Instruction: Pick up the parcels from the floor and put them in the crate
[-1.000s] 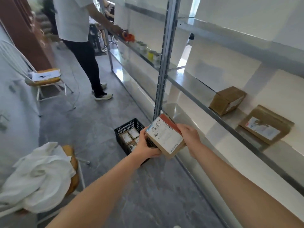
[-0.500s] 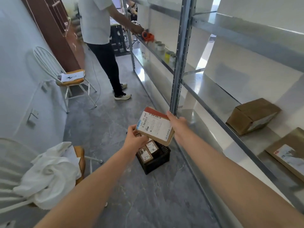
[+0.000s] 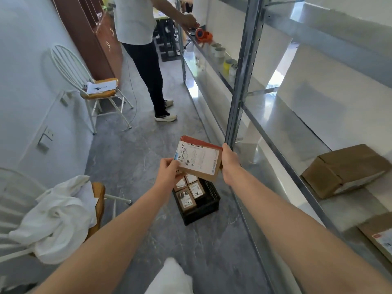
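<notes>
I've got the parcel point(image 3: 198, 160) pinched between my left hand point(image 3: 168, 174) and right hand point(image 3: 230, 164), fingers closed on its edges, directly above the black crate point(image 3: 209, 205) holding smaller boxes point(image 3: 187, 200). Right of my fingers stands a shelf upright point(image 3: 241, 81); beyond, another person point(image 3: 146, 60) blocks the aisle.

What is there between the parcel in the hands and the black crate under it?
Nothing. In the head view the parcel, gripped by both hands, hangs in open air above the crate, which already holds small boxes.
</notes>
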